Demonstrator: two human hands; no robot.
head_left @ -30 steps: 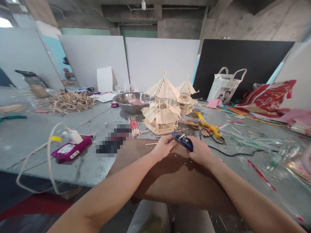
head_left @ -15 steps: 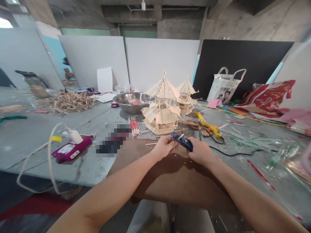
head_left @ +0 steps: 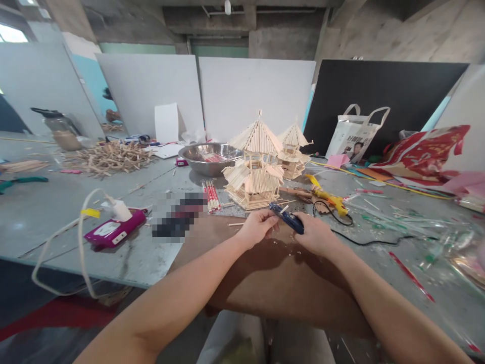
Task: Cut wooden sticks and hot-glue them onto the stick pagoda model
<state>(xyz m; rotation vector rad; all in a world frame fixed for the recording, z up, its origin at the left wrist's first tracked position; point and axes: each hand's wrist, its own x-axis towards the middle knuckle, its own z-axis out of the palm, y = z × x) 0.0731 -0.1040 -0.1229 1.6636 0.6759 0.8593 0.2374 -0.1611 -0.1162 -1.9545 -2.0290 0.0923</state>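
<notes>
My right hand [head_left: 316, 233] is wrapped around a dark blue hand tool [head_left: 292, 221], whose exact kind I cannot make out. Across the tool's far end shows a short pale wooden stick [head_left: 284, 209]. My left hand [head_left: 259, 226] is closed in a pinch at that same end, its fingertips in line with the stick. Both hands are above a brown board [head_left: 273, 288] dotted with tiny wood bits. Just beyond them stands a two-tiered pavilion model [head_left: 257, 177] built of thin sticks. A second stick pavilion [head_left: 293, 154] is partly hidden behind it.
A yellow glue gun [head_left: 329, 198] with a black cord lies to the right, near scattered clear glue sticks [head_left: 397, 222]. Behind are a metal bowl [head_left: 193, 164] and red-wrapped chopsticks [head_left: 211, 195]. At left are a purple power strip [head_left: 115, 230] and a stick pile [head_left: 109, 159].
The view has shifted a little, so the surroundings appear slightly farther right. Both hands keep nearly the same position and hold around the tool and stick.
</notes>
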